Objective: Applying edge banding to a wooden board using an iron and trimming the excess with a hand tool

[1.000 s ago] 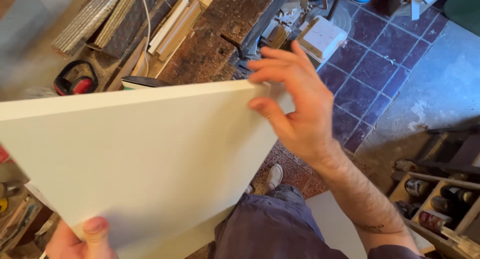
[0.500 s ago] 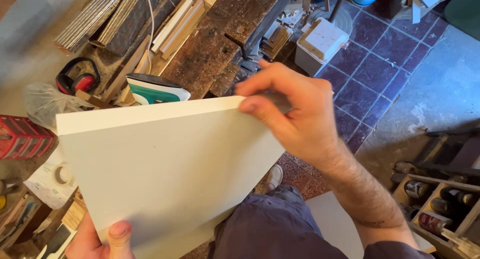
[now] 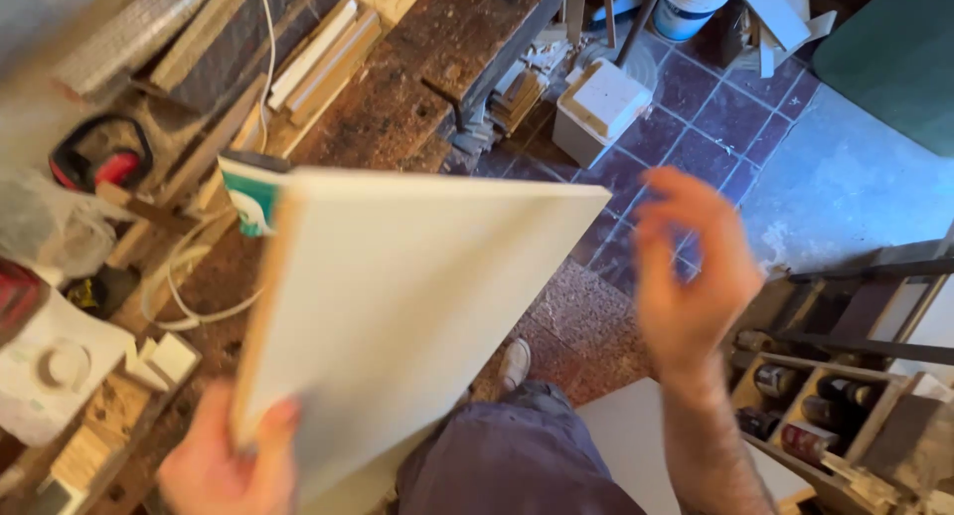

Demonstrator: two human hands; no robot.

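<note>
White board (image 3: 417, 306) in left hand (image 3: 224, 465)

A cluttered home woodworking shop, from what my head camera takes in.

I see a worn, dark wooden workbench (image 3: 397, 107) strewn with timber offcuts and strips of moulding (image 3: 318, 58), with red ear defenders (image 3: 99, 162) lying on it and a white cable (image 3: 189, 296) looping across the top. Small wood blocks (image 3: 164, 361) sit near the bench's edge. Below, the floor is dark purple tile (image 3: 715, 117), dusty and scattered with scraps, a white plastic box (image 3: 601, 107) and a bucket (image 3: 691, 8). On my right I make out a wooden crate of cans and bottles (image 3: 815, 406).
</note>
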